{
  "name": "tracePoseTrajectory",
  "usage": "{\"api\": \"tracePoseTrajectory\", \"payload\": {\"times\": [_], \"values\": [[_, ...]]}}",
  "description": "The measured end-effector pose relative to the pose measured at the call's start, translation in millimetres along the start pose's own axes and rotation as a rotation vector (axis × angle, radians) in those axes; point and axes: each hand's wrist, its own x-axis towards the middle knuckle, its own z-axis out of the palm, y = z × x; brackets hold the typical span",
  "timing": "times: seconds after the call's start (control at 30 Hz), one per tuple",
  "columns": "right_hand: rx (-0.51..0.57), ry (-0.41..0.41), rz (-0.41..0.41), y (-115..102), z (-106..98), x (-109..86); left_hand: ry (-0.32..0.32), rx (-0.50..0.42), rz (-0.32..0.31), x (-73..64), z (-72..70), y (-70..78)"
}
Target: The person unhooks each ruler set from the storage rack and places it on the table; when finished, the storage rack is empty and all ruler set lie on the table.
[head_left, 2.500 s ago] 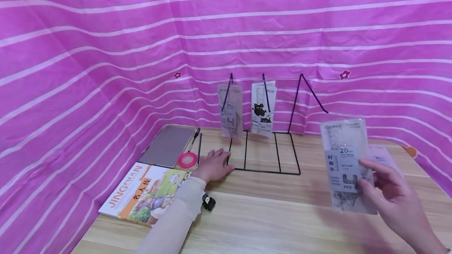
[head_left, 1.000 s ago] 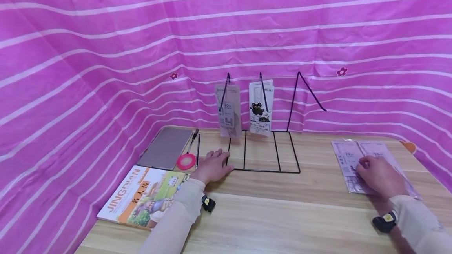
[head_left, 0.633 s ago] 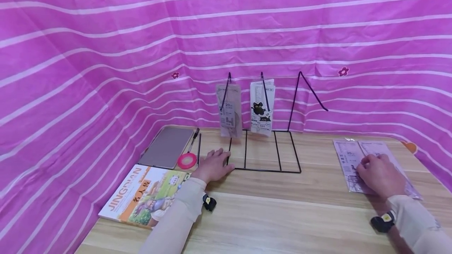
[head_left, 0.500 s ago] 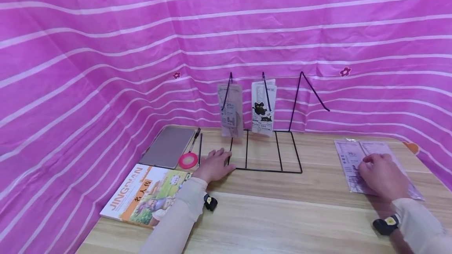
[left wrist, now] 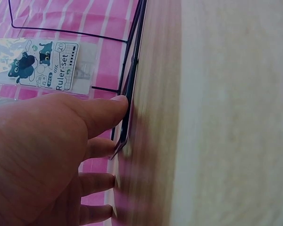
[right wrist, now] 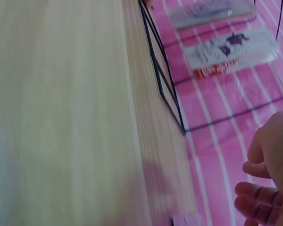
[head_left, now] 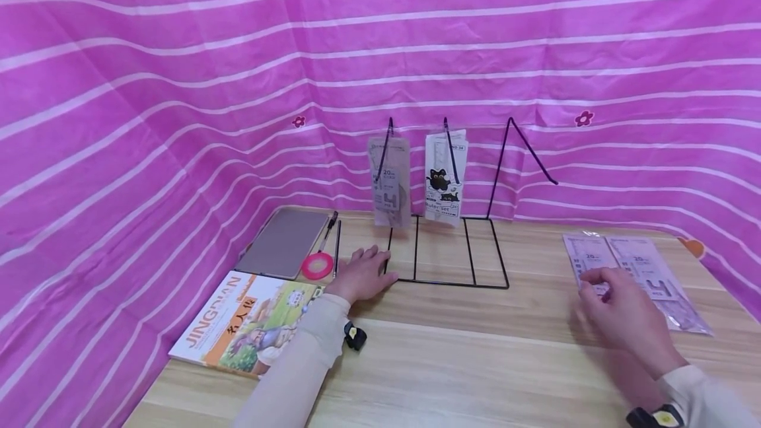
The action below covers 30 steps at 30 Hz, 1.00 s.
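Observation:
My left hand (head_left: 359, 275) rests at the front left corner of a black wire display rack (head_left: 446, 283), its thumb against the wire in the left wrist view and the other fingers touching the tabletop. A grey-toned ruler set packet (head_left: 392, 183) hangs on the rack's left hook. On the middle hook hangs a ruler set packet with black cats (head_left: 442, 211); the right hook carries nothing. My right hand (head_left: 630, 322) hovers over two clear ruler set packets lying side by side, the left one (head_left: 585, 248) partly hidden by it and the right one (head_left: 642, 256). Its fingers are loosely bent and hold nothing.
On the left lie a picture book (head_left: 244, 322), a grey tablet-like slab (head_left: 285, 243), a pen (head_left: 328, 231), a thin dark stick (head_left: 338, 246) and a red tape ring (head_left: 318, 266). A pink striped cloth (head_left: 416, 32) stands behind and left of the wooden table (head_left: 452, 375).
My right hand has laid the ruler set packet it held on the table beside the other, let go, and drawn back toward me. The left hand stays at the rack.

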Motion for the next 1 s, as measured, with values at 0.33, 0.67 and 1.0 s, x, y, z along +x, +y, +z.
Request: {"api": "tracePoseTrajectory", "payload": {"times": [0.33,0.67,1.0], "values": [[0.233,0.181,-0.261,-34,19,9.8,0.000,-0.001,0.001,-2.2,-2.0,1.8],[0.381,0.021,-0.344,-83,59,65.4,-0.010,0.003,-0.004,-3.6,-3.0,0.1],[0.400,0.016,-0.347,-120,90,119.4,-0.003,-0.006,0.000,-3.1,-2.2,2.3]]}}
